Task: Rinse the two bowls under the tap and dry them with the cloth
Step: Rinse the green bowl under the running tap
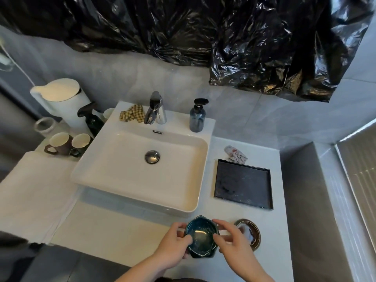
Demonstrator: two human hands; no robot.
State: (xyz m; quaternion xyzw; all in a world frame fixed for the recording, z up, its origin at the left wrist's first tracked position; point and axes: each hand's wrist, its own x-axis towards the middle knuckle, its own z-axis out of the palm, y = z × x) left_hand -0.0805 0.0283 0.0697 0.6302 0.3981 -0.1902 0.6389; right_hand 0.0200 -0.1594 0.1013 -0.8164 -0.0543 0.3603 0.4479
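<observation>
A dark blue angular bowl (pixel 201 234) is held over the front of the counter, between both hands. My left hand (pixel 173 244) grips its left rim with thumb inside and fingers under it. My right hand (pixel 232 241) grips the right rim the same way. A second bowl (pixel 253 234), brown-rimmed with a white and blue inside, sits on the counter just right of my right hand, partly hidden by it. The chrome tap (pixel 155 108) stands at the back of the white sink (pixel 189 143), with no water running. A crumpled patterned cloth (pixel 235 154) lies right of the sink.
A black tray (pixel 243 183) lies right of the sink. A yellow checked cloth (pixel 131 115) and a blue soap pump bottle (pixel 197 118) stand on the sink's back ledge. Two brown mugs (pixel 67 143), a spray bottle (pixel 92 119) and a white bin (pixel 61 102) are on the left, above a white towel (pixel 34 192).
</observation>
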